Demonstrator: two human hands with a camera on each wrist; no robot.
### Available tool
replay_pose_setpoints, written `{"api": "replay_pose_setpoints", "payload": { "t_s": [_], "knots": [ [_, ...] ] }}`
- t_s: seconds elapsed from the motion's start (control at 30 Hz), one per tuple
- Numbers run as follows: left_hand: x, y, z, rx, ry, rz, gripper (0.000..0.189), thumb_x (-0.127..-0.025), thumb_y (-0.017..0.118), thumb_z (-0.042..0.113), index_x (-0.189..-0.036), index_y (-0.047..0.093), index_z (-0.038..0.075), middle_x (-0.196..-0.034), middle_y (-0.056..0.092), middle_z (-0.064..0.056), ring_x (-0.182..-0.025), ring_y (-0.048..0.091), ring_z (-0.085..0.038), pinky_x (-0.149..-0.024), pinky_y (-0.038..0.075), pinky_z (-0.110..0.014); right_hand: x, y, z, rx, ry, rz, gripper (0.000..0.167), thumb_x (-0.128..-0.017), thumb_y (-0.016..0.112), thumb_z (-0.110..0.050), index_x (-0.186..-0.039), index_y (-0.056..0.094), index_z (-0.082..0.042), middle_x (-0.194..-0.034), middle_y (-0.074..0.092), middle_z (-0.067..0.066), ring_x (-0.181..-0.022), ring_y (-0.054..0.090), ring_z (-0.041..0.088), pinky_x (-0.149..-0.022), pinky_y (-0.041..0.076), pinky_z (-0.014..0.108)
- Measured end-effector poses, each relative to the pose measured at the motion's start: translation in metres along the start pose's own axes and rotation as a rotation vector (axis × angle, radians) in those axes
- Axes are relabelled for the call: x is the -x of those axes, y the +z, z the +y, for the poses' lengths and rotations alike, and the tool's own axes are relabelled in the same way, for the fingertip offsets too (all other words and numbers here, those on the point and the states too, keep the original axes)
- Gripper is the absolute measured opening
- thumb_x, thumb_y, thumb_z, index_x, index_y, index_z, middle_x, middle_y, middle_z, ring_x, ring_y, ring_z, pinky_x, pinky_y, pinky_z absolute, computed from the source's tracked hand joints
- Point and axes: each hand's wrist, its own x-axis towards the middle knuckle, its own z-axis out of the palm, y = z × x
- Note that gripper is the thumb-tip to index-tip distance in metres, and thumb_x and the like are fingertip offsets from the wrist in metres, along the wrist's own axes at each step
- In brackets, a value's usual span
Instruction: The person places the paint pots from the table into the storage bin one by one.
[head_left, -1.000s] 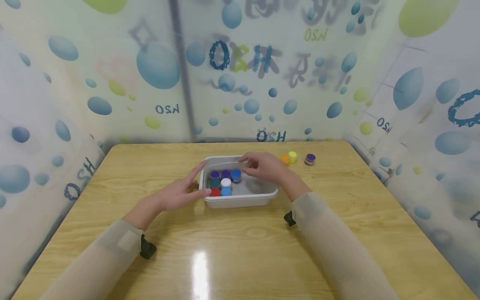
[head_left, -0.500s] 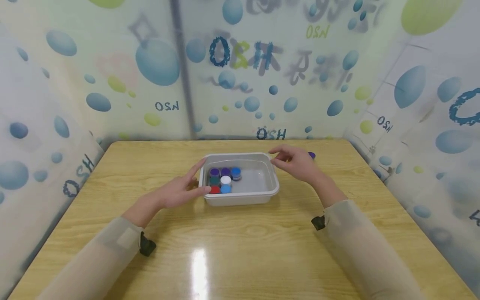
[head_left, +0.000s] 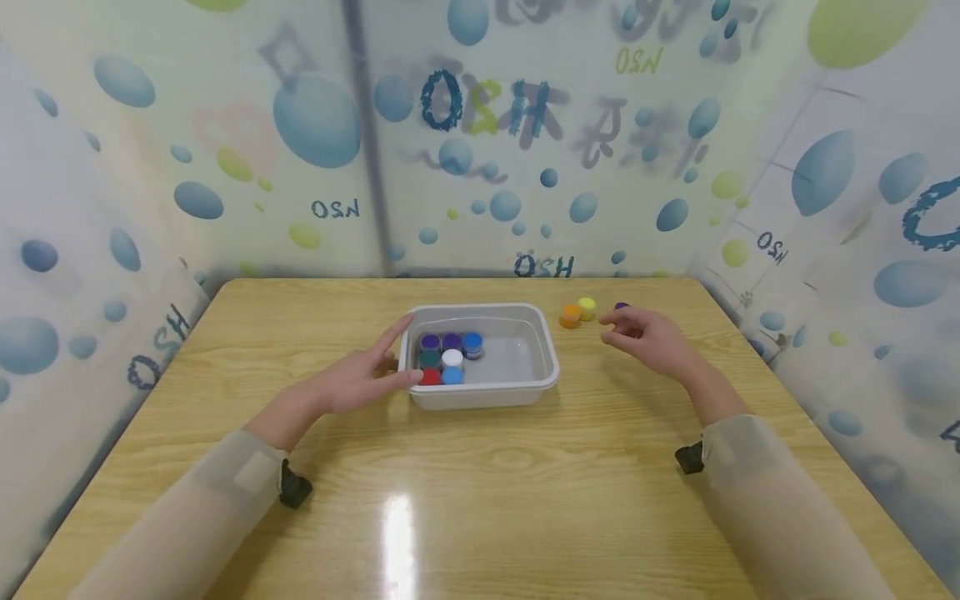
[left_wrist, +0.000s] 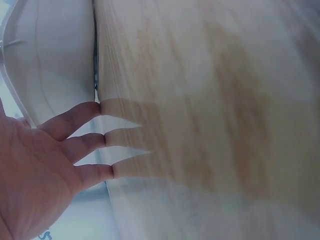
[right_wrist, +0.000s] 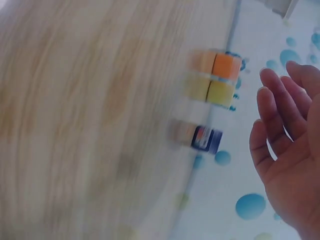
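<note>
A pale grey plastic tub (head_left: 487, 398) stands mid-table with several small capped jars inside, grouped at its left: purple, a blue jar (head_left: 472, 345), dark green, a white-capped jar (head_left: 452, 359), red and light blue. My left hand (head_left: 360, 379) rests on the tub's left end, thumb and index finger spread along the rim; in the left wrist view its other fingertips touch the table. My right hand (head_left: 651, 342) hovers right of the tub, holding nothing, fingers loosely bent. Close by stand an orange jar (head_left: 570, 315), a yellow jar (head_left: 587, 309) and a purple-capped jar (right_wrist: 206, 139), which the hand partly covers in the head view.
The wooden table (head_left: 480, 500) runs back to a wall (head_left: 465, 217) printed with blue and green bubbles. Similar side walls enclose it left and right. The right half of the tub's floor shows bare.
My right hand has moved from over the tub out to the right, past the orange and yellow jars to the purple-capped one. My left hand has stayed on the tub.
</note>
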Motion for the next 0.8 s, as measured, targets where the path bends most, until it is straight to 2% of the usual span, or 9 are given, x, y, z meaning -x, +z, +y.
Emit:
{"api": "replay_pose_setpoints", "payload": {
  "t_s": [0.1,0.33,0.5,0.7,0.8],
  "knots": [
    [0.000,0.000,0.000,0.000,-0.002,-0.001,0.099,-0.105,0.053,0.075,-0.175,-0.011,0.047,-0.164,0.049,-0.033,-0.151,0.047,-0.061,-0.122,0.036,-0.078,0.000,-0.006,0.013,-0.005,0.040,-0.007,0.042,-0.110,0.069,-0.032,-0.143,0.070,-0.005,-0.119,0.079,0.015,-0.111,0.073,0.032,-0.090,0.057,0.035],
    [0.001,-0.001,0.001,0.010,-0.004,0.002,0.099,-0.104,0.053,0.076,-0.174,-0.011,0.048,-0.165,0.051,-0.031,-0.151,0.048,-0.059,-0.122,0.037,-0.077,-0.008,-0.019,0.036,-0.027,0.111,-0.009,0.044,-0.113,0.064,-0.034,-0.146,0.066,-0.005,-0.120,0.078,0.023,-0.104,0.073,0.037,-0.080,0.054,0.033],
    [0.001,0.000,-0.001,0.012,-0.005,0.001,0.099,-0.105,0.053,0.076,-0.174,-0.012,0.049,-0.164,0.052,-0.030,-0.150,0.049,-0.059,-0.122,0.038,-0.076,-0.019,-0.022,0.046,-0.031,0.159,-0.004,0.049,-0.113,0.064,-0.034,-0.151,0.061,-0.004,-0.125,0.076,0.027,-0.104,0.072,0.037,-0.083,0.054,0.034],
    [0.001,0.000,-0.002,0.010,-0.001,0.001,0.099,-0.104,0.055,0.076,-0.173,-0.011,0.051,-0.159,0.060,-0.026,-0.145,0.057,-0.055,-0.120,0.042,-0.074,-0.031,-0.022,0.054,-0.044,0.241,-0.038,0.062,-0.112,0.064,-0.038,-0.164,0.048,-0.008,-0.139,0.068,0.030,-0.114,0.072,0.040,-0.085,0.058,0.035],
    [0.000,0.000,-0.002,0.004,0.000,0.002,0.100,-0.104,0.055,0.076,-0.174,-0.012,0.050,-0.160,0.059,-0.026,-0.146,0.056,-0.056,-0.121,0.041,-0.074,-0.037,-0.021,0.057,-0.033,0.258,-0.047,0.064,-0.113,0.063,-0.037,-0.167,0.045,-0.008,-0.139,0.067,0.030,-0.110,0.072,0.036,-0.083,0.057,0.032]
  ]
}}
